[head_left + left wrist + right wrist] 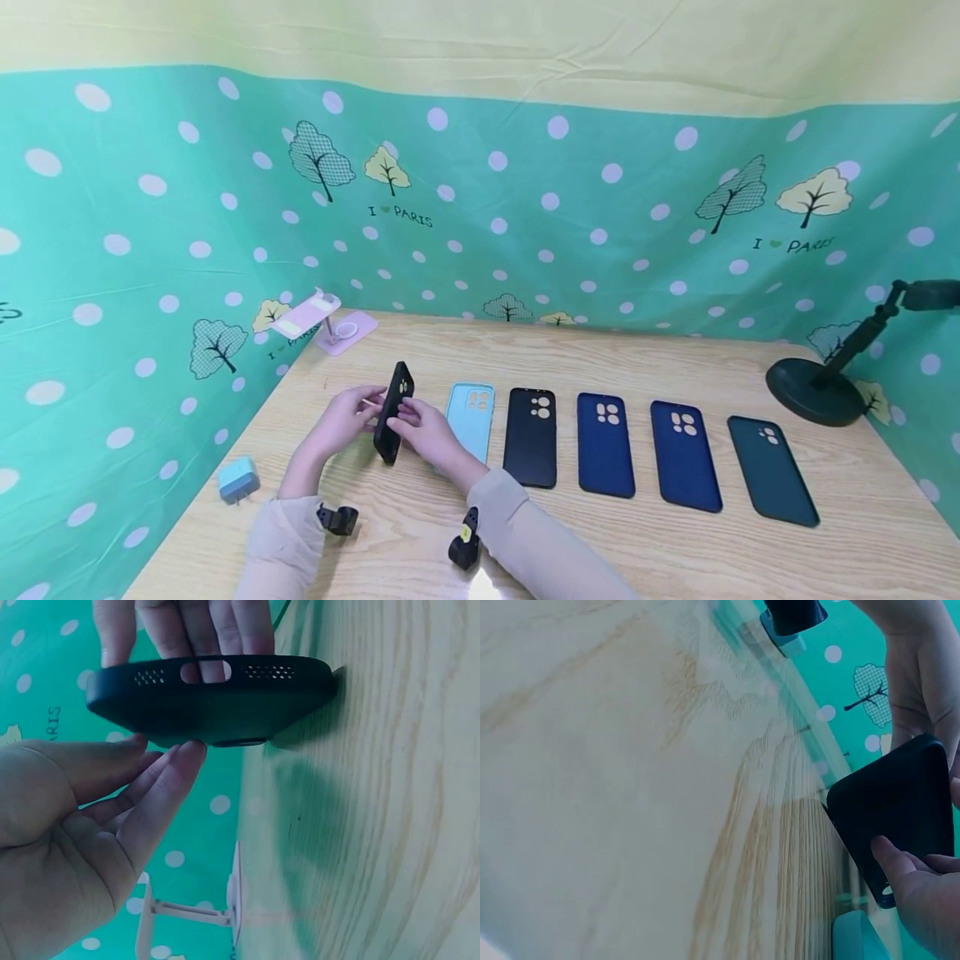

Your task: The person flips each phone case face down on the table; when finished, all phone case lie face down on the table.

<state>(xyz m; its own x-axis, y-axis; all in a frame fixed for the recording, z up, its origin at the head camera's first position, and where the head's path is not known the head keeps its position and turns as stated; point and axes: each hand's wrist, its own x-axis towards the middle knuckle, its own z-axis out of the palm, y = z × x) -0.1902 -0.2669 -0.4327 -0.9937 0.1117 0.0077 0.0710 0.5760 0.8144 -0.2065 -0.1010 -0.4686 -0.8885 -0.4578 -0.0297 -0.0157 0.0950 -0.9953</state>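
A black phone case (394,412) is held on its long edge, tilted, over the left half of the table. My left hand (347,421) holds it from the left, with fingertips against its back in the left wrist view. From the other side, my right hand (435,437) grips it; its thumb and a finger lie on the case in the head view. The case's end (206,679) has small speaker holes and a charging slot, through which fingers show. Beside the right hand lies a light blue phone case (470,421), partly covered by that arm.
To the right, a row holds another black case (530,437), two dark blue cases (606,450) and a dark green case (776,475). A black stand (817,392) is at the far right. A pink phone stand (348,329) and a blue charger (238,480) are on the left.
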